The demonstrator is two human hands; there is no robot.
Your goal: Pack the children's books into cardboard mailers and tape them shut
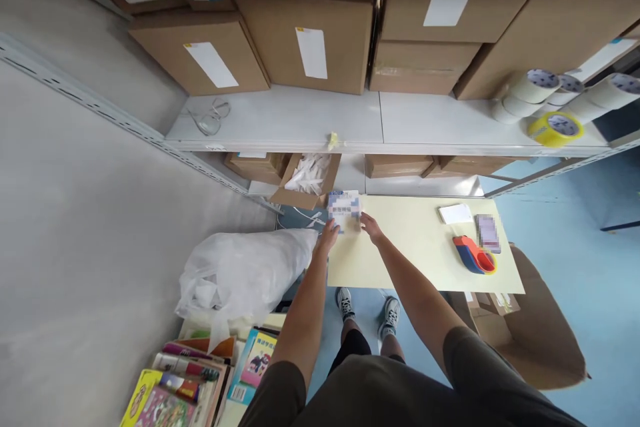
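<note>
A: Where was the blue-and-white booklet (pixel 344 203)?

B: Near the middle of the frame, over the upper-left corner of the pale yellow table (pixel 415 267). Some of its cover was blurred, and I couldn't tell whether it lay flat or was lifted a little.

A: What were the hands doing?

B: The left hand (pixel 328 237) had its thumb and fingers closed on the booklet's lower-left corner. The right hand (pixel 371 227) was at its right edge with the fingers bent; whether they gripped it or just touched it, I couldn't tell.

A: Anything else on that table?

B: Toward the right of the frame there was a white pad (pixel 455 214), a blurred purple object (pixel 488 233) near it, and a red-and-blue tape dispenser (pixel 470 254) just below them.

A: And around it?

B: An open carton (pixel 295 198) holding white pieces (pixel 309 177) sat just above and left of the booklet. A bulging white plastic bag (pixel 245 273) filled the left, with books (pixel 170 393) in the lower left. Labelled boxes (pixel 280 47) lined the shelf (pixel 300 113) across the top, and tape rolls (pixel 533 87) stood at upper right.
</note>
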